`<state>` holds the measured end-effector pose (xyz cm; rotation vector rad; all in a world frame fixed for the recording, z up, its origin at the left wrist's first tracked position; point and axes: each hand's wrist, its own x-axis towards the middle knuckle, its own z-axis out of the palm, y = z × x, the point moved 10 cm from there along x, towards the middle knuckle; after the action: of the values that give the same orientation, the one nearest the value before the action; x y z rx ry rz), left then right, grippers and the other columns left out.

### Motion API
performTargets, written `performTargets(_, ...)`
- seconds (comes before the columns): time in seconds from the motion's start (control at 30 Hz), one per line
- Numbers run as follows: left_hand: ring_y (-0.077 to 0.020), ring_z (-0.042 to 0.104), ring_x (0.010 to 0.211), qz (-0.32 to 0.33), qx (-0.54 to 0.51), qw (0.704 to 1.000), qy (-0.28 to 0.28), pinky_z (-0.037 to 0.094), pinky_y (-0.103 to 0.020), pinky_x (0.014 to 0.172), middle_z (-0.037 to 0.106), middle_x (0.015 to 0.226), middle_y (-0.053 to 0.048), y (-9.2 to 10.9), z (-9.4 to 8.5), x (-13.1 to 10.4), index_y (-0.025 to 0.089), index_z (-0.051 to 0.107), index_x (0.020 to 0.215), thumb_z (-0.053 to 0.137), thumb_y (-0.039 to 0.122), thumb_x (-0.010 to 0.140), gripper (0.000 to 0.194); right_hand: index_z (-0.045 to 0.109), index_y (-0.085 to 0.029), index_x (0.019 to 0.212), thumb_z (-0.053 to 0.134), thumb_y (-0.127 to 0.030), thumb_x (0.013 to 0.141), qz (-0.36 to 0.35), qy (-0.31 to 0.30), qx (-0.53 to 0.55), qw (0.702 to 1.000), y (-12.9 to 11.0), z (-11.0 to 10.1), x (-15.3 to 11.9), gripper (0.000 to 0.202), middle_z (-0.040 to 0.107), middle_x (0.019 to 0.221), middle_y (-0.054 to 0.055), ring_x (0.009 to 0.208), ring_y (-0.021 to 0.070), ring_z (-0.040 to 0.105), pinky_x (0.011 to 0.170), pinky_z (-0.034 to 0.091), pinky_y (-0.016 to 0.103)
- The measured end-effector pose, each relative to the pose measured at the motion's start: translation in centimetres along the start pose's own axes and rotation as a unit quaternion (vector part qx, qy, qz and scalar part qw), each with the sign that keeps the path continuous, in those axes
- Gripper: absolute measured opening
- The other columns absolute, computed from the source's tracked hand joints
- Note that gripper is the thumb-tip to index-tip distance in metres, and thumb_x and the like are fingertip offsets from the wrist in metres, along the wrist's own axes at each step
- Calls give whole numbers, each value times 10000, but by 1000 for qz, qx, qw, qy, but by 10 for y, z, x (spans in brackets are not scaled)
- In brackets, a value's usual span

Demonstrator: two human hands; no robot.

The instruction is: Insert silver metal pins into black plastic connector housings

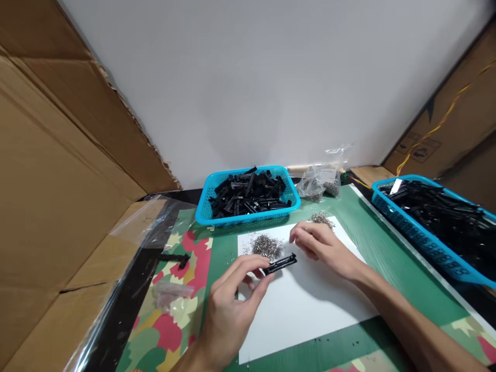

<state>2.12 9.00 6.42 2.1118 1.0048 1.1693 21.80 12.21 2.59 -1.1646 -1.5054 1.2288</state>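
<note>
My left hand pinches one end of a narrow black plastic part between thumb and fingers, above a white sheet. To the right of the part is my right hand, its fingers curled together over the sheet; whatever they hold, if anything, is hidden. Just behind the black part lies a pile of small metal pieces. A second metal pile sits behind my right hand, at the sheet's far edge.
A blue basket of black parts stands behind the sheet, and another blue basket at the right. Plastic bags lie between them. A loose black part is at left, near cardboard.
</note>
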Motion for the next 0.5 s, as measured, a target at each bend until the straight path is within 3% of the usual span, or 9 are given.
performTargets(0.07,-180,763,955,-6,-5,1000,19,632,-218,690,767,1105,-39,-4,-4,1,236,728,1084,706,164,999,114,705,-165,909,601,-568,1054,2,-45,-27,999,-2,10,0,440,548,742,-28,650,116,469,578,357,239)
performTargets(0.17,-186,764,1009,-10,-3,999,32,649,-207,732,764,1102,-28,-9,-7,2,248,723,1057,721,185,996,87,729,-167,901,701,-509,1000,-3,-66,-41,997,-8,14,0,358,623,818,-14,685,111,473,608,366,235)
performTargets(0.3,-197,765,1020,9,7,1000,24,674,-225,753,739,1265,-47,-8,-5,2,276,725,1212,719,241,1006,209,706,-167,849,763,-507,946,2,-54,-53,997,-14,-1,-4,358,547,710,-46,635,105,425,586,333,241)
performTargets(0.4,-178,760,925,10,21,999,30,665,-220,707,711,1306,-57,-9,-5,1,294,700,1323,685,275,1024,300,691,-174,833,746,-519,955,-1,53,-144,988,-26,-51,-20,370,492,674,-54,623,113,400,565,302,253)
performTargets(0.5,-180,757,920,4,34,999,36,651,-205,703,721,1256,-53,-12,-6,0,284,732,1242,658,296,1031,224,695,-178,808,696,-562,966,-6,212,-276,938,-47,-124,-59,415,547,684,-22,626,137,454,560,338,268)
